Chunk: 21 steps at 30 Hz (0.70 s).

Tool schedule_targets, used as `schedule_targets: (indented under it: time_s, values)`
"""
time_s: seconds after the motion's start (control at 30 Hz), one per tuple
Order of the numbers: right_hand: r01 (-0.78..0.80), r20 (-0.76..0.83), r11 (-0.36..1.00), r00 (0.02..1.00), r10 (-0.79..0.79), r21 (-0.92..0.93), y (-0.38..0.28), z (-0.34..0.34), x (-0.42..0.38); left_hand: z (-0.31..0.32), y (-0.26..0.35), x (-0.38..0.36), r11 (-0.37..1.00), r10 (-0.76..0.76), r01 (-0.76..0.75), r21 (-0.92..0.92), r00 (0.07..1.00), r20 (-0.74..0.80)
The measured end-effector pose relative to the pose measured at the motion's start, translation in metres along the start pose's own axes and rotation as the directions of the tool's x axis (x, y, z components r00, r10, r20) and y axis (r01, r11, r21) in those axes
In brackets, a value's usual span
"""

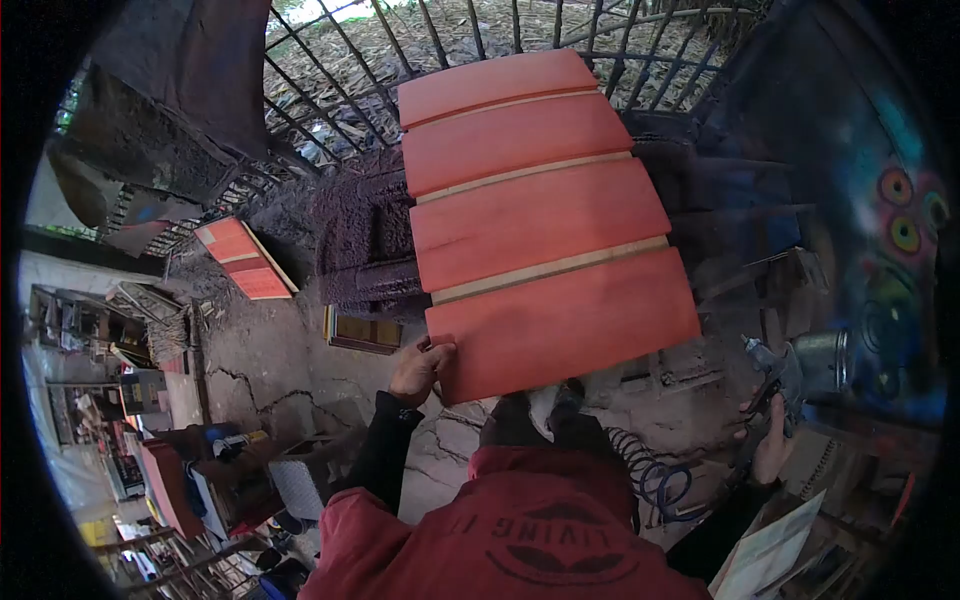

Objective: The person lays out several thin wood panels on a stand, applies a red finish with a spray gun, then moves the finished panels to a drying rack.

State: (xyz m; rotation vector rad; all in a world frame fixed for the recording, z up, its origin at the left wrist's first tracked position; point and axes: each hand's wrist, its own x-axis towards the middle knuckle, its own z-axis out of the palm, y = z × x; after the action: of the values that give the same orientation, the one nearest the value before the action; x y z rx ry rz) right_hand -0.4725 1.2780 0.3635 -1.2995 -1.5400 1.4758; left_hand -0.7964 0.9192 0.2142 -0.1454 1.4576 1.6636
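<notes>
Several red-painted wooden boards (560,320) lie in a row, with pale bare-wood strips (552,270) showing between them. At the near left corner of the closest board, my left hand (420,370) is closed, its fingers and thumb gripping the edge. Off to the right, my right hand (768,440) is wrapped around the handle of a spray gun (780,375) with a metal paint cup (822,362). The gun is held apart from the boards, and its nozzle points toward the upper left.
A paint-crusted dark stand (365,235) is under the boards. Beyond it runs a metal bar fence (480,30). Another red panel (245,258) leans at the left. A coiled blue hose (665,485) hangs near my right leg. A paint-spattered dark sheet (850,200) stands at the right.
</notes>
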Motion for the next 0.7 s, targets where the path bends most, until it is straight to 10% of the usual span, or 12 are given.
schedule_targets:
  time_s: [0.7]
  values:
    - [0.049, -0.053, 0.999, 0.997, -0.050, -0.008, 0.020, -0.057, 0.028, 0.300, -0.100, 0.088, 0.874, 0.003, -0.035, -0.485, 0.998, -0.065]
